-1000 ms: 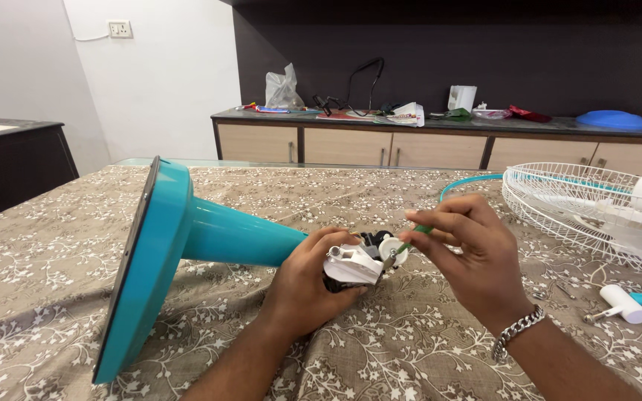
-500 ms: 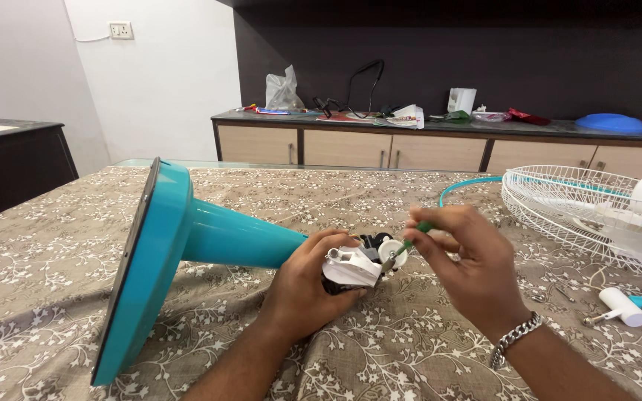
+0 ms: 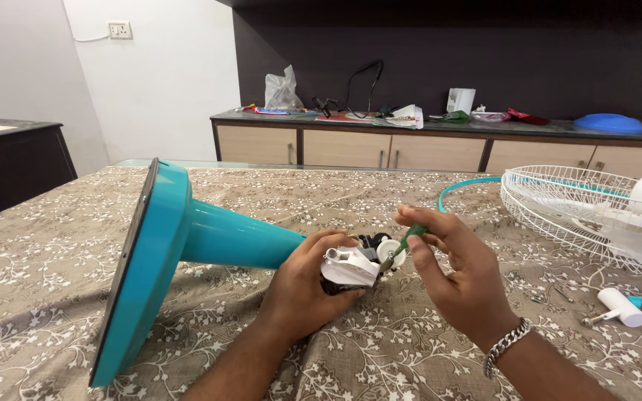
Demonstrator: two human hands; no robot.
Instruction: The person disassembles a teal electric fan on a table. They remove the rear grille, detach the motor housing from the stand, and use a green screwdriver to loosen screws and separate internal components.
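One teal plastic fan stand [image 3: 187,252] is lying on its side across the floral cloth of the table [image 3: 53,252], its round flat base standing on edge at nine o'clock and its smooth cone tapering toward the centre. At the narrow end one white and black switch housing [image 3: 354,263] is sitting, glossy and lumpy with small round parts showing. The left hand [image 3: 306,286] is coming up from six o'clock, palm down, fingers curled tightly around that housing and holding it steady. Just to its right, the right hand [image 3: 458,275] is arching over with a metal bracelet [image 3: 505,345] at the wrist; thumb and forefinger are pinching one slim green-handled screwdriver [image 3: 403,245], whose tip is angling down into the housing. At three o'clock one white wire fan guard [image 3: 559,208] is resting, domed and open-meshed, with one white cylindrical knob [image 3: 622,306] lying near it at four o'clock
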